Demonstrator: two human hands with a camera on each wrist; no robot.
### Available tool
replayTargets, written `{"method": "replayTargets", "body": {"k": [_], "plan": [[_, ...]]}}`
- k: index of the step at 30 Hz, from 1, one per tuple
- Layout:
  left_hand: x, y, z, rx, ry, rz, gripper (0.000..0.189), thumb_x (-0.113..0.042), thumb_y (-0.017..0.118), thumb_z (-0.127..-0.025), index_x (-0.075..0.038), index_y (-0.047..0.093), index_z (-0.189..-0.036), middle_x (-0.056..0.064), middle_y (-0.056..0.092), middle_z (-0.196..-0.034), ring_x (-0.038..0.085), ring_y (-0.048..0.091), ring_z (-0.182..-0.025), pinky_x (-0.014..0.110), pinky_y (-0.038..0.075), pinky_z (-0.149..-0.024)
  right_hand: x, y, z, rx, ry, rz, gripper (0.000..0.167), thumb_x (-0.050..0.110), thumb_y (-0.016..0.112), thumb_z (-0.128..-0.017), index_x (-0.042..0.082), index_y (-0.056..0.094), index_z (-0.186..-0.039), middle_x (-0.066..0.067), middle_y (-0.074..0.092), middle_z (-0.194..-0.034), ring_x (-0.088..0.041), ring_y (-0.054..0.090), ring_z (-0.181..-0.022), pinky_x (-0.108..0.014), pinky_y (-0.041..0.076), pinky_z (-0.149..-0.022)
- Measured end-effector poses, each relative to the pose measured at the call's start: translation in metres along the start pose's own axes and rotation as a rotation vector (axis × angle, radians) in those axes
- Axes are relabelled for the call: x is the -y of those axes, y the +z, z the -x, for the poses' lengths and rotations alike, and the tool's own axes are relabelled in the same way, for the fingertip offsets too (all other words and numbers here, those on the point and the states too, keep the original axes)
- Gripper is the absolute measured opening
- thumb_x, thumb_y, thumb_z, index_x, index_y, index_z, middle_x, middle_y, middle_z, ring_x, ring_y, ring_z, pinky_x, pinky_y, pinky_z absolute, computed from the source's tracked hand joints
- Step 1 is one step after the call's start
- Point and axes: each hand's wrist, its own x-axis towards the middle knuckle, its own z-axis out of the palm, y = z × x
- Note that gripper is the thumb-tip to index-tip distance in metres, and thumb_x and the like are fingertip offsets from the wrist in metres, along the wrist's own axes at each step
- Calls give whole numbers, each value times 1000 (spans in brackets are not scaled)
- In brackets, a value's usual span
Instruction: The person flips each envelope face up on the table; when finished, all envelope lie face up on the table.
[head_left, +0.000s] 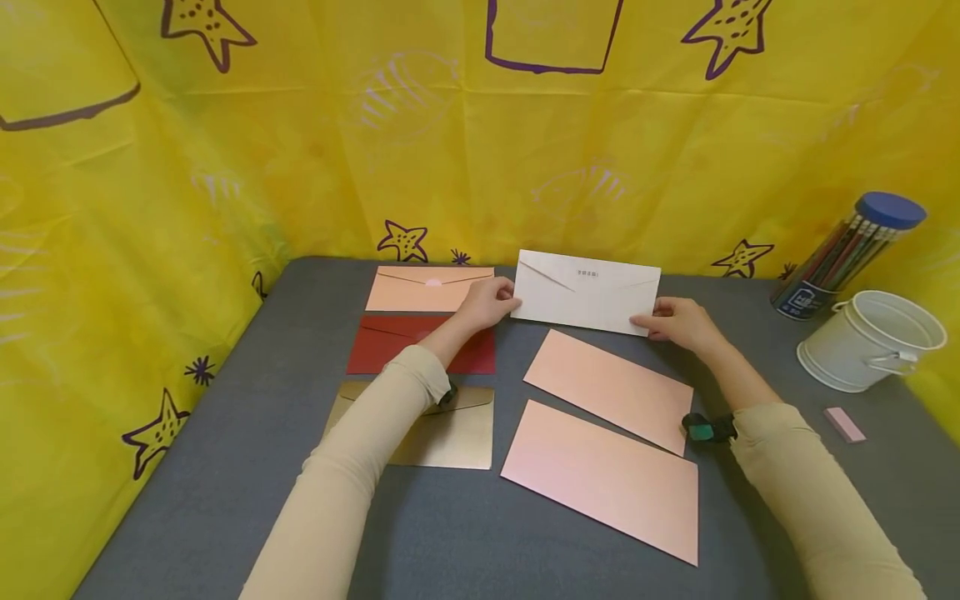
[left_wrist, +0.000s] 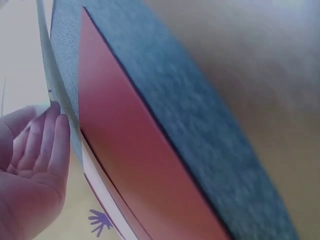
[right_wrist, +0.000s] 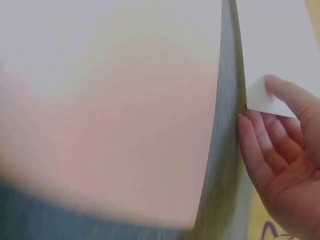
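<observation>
Both hands hold a white envelope (head_left: pixel 585 296), its flap line and small print facing up, tilted slightly at the back of the table. The left hand (head_left: pixel 486 302) pinches its left edge; the left wrist view shows the thumb on one face and fingers behind. At the lower right corner, the right hand (head_left: pixel 684 323) pinches it, thumb (right_wrist: pixel 287 92) on top. Left of it lie a peach envelope (head_left: pixel 397 287), a red envelope (head_left: pixel 386 346) and a gold envelope (head_left: pixel 450 437), partly covered by the left arm. Two pink envelopes (head_left: pixel 607 383) (head_left: pixel 600 479) lie nearer the front.
On the right, a tilted pencil tub (head_left: pixel 847 258) with a blue lid leans behind a white metal bucket (head_left: pixel 858 354). A pink eraser (head_left: pixel 845 425) lies before the bucket. A yellow patterned cloth (head_left: pixel 420 158) hangs behind the grey table (head_left: pixel 217 467).
</observation>
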Motion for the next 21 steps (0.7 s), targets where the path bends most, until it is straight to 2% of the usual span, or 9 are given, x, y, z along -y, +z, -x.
{"method": "replayTargets", "body": {"k": [5,9,11,14,17,21], "plan": [[-2,2,0,-46,-129,112,33,-13,65,-95,1,60,-124,17,67,-102,26,69,-77,27,55,-70,8,7,-11,-24,71,-25,50,38,70,-90,-6,54,-111,-4,63,-85,-8,63,-70,-19,52,-69],[0,6,-3,-92,-210,216,37,-6,65,-93,2,57,-128,18,64,-105,21,68,-69,24,56,-64,13,14,-18,-66,109,1,56,37,70,-90,-7,54,-120,-6,64,-88,-5,60,-68,-20,49,-69],[1,8,-4,-110,-241,230,39,-4,64,-92,2,56,-129,18,63,-107,18,68,-68,23,56,-63,15,16,-20,-86,117,7,59,37,70,-90,-8,54,-124,-6,64,-89,-4,60,-67,-22,48,-69],[2,9,-4,-125,-248,186,42,-2,64,-90,1,56,-131,17,64,-108,21,69,-74,25,55,-67,18,20,-22,-121,123,12,60,36,71,-89,-8,55,-127,-8,66,-92,-2,59,-65,-23,47,-69],[2,8,-1,-127,-226,106,42,-4,63,-89,0,56,-131,17,66,-111,25,67,-90,30,54,-76,20,23,-24,-158,113,17,59,34,72,-89,-8,55,-127,-13,67,-96,-3,60,-64,-26,48,-71],[0,8,1,-129,-187,22,37,-6,63,-90,0,61,-126,15,66,-113,27,61,-105,34,50,-87,21,26,-24,-203,84,55,56,31,72,-89,-9,57,-125,-18,68,-98,-16,65,-70,-36,48,-78]]}}
